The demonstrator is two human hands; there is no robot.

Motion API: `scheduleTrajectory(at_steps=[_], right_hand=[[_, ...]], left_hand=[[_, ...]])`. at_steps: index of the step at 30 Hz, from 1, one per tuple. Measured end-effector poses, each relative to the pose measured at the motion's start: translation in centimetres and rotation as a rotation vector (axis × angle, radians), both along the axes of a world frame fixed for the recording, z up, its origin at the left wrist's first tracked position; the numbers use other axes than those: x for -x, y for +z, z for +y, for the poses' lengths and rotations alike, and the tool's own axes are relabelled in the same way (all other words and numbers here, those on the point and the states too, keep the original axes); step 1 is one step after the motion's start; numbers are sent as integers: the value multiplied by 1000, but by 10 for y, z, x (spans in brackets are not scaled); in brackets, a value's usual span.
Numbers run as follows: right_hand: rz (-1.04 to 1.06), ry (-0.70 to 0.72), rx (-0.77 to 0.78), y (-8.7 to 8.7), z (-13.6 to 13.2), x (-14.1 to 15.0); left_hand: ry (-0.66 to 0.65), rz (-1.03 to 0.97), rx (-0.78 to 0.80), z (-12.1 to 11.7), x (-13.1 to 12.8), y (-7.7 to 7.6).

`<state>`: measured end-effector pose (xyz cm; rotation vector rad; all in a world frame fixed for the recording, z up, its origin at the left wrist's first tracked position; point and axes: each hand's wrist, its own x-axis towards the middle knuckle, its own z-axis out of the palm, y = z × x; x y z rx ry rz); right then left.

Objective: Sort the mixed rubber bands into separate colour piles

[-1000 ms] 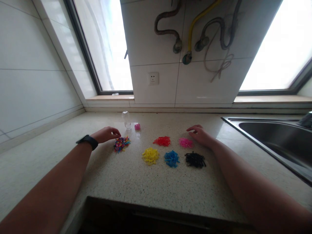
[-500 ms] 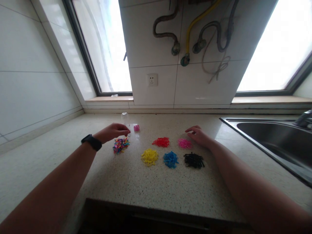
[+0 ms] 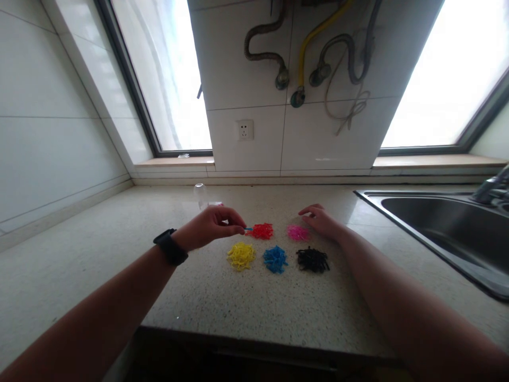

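Pinched between my left hand's [image 3: 217, 225] thumb and fingertips is a small blue rubber band [image 3: 249, 228], held at the left edge of a red pile of bands [image 3: 262, 231]. Below that hand lies a yellow pile [image 3: 240, 257]. A blue pile [image 3: 275, 259] and a black pile [image 3: 313, 259] sit to its right. My right hand [image 3: 320, 220] rests on the counter just behind a pink pile [image 3: 298, 232], fingers loosely bent and apart, holding nothing. The multicoloured pile is hidden behind my left hand and wrist.
A clear plastic container [image 3: 200, 195] stands behind my left hand, with a pink object [image 3: 217, 204] partly covered beside it. A steel sink [image 3: 429, 228] is set into the speckled counter [image 3: 254, 307] at right. The counter's front edge runs along the bottom.
My left hand has moved right from the multicoloured pile to the red pile, and a blue rubber band now shows at its fingertips. My right hand stays by the pink pile.
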<state>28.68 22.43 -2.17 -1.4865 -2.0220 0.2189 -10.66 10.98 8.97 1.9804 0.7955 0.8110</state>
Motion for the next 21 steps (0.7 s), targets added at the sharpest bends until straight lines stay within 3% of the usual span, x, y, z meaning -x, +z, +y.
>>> scheduleTrajectory(at_steps=[6, 21], right_hand=[[-10, 8, 3, 3, -3, 2], [-65, 13, 7, 8, -6, 4]], left_hand=[[-79, -32, 48, -25, -28, 0], [-55, 172, -515, -47, -52, -11]])
